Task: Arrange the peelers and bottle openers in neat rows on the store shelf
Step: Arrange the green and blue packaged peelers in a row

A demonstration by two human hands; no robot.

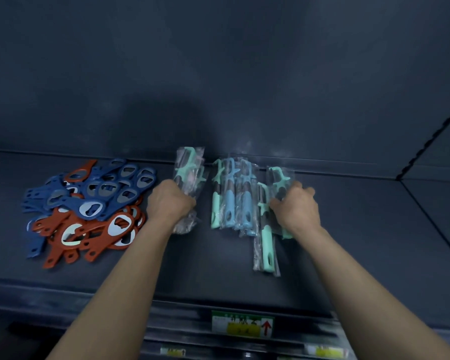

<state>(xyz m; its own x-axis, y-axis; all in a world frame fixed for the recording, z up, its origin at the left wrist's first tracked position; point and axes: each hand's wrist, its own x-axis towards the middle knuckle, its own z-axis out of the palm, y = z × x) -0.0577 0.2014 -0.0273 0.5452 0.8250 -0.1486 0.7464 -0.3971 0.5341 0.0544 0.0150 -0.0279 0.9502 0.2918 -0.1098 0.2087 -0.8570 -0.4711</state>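
Fingers of the right hand are curling over a wrapped mint peeler right of centre, while the left hand is gripping a wrapped bundle of at least two mint peelers at centre. Between the hands, about four wrapped peelers, blue and mint, are lying side by side. One more mint peeler is lying nearer the front of the shelf. All are running front to back, blade heads pointing toward the top of the frame. At left, blue and red bottle openers are lying heaped, overlapping too much to count.
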